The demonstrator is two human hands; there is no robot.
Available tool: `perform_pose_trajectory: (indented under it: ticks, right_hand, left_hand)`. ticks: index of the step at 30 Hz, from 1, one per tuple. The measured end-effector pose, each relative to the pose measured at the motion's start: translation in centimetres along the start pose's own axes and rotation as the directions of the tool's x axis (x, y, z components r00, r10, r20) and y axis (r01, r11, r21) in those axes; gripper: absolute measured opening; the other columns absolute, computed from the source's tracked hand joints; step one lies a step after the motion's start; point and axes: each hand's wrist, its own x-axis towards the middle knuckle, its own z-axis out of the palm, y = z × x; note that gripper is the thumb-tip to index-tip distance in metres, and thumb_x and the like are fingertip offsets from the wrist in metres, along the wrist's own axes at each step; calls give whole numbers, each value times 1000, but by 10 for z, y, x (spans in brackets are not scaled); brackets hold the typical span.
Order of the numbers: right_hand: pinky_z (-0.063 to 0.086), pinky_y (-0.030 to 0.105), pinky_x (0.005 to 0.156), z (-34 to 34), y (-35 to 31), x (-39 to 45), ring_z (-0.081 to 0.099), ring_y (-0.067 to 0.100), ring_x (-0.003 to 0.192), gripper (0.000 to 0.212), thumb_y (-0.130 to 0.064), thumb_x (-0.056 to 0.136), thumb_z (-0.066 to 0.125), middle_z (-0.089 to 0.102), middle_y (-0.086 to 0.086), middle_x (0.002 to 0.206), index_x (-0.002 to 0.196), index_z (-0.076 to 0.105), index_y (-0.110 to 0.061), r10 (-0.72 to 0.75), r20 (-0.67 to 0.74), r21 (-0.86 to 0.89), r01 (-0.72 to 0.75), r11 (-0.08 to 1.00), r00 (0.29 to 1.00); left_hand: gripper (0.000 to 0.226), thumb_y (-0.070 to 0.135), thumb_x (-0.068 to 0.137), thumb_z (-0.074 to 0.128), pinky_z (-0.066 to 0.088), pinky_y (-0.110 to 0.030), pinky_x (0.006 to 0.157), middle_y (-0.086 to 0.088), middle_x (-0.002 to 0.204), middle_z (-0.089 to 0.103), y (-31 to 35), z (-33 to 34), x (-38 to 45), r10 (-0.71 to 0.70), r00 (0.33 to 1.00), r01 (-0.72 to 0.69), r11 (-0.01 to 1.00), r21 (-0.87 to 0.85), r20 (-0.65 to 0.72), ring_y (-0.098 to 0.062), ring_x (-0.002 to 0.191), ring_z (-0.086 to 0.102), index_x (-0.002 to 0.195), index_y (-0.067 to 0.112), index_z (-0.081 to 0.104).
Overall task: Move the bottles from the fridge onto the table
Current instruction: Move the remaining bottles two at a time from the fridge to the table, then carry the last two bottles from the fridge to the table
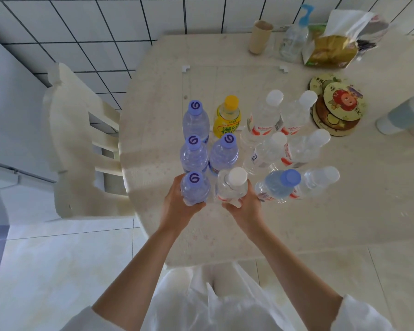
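Left hand (177, 206): fingers wrapped round the body of a purple-capped bottle (195, 187), upright, at the near edge of the table (201, 235). Whether its base is touching the tabletop cannot be told; the hand hides it.

Just beyond the left hand: three more purple-capped bottles (194, 154) standing close together, and a yellow bottle (227, 115) at the far end of that group.

Right hand (243, 206): closed round a clear white-capped bottle (233, 187), upright, just beside the left hand's bottle, the two nearly touching. Base likewise hidden.

To the right of the right hand and beyond it: six more bottles, five clear with white caps (296, 130) and one with a pale blue cap (280, 185), all standing.

Judgement: task well advanced. Ten bottles stand free on the table; the pair in hand looks about to be set down and released. The fridge interior is out of view, so how many bottles are left to fetch cannot be told.
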Motion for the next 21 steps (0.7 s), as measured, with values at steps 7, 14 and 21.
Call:
perform_pose_trajectory:
  ticks: [7, 14, 21]
  right_hand:
    - [48, 49, 98, 4, 3, -21, 57, 18, 119, 69, -25, 76, 68, 58, 2, 129, 137, 36, -24, 9, -43, 15, -9, 1000, 999]
    - [47, 41, 98, -14, 4, -45, 54, 22, 121, 54, -8, 87, 63, 54, 4, 131, 135, 39, -12, -93, 12, -47, 93, 995, 996]
    - [48, 39, 96, -43, 22, -82, 59, 20, 110, 46, -12, 89, 61, 61, 4, 119, 132, 44, -13, -160, 170, -104, 179, 978, 972]
  left_hand:
    - [68, 23, 70, 86, 52, -17, 82, 16, 117, 62, 0, -2, -17, -25, 998, 18, 993, -117, -60, -2, 105, 61, 127, 33, 50]
    - [41, 12, 85, 71, 55, -17, 73, 9, 114, 64, 9, -6, -48, -72, 983, 59, 995, -80, -168, -9, 90, 66, 122, 20, 55]
    - [19, 10, 88, 65, 47, -5, 66, 5, 87, 72, 20, 21, -129, -150, 961, 140, 988, -59, -233, 2, 80, 66, 105, 17, 65]
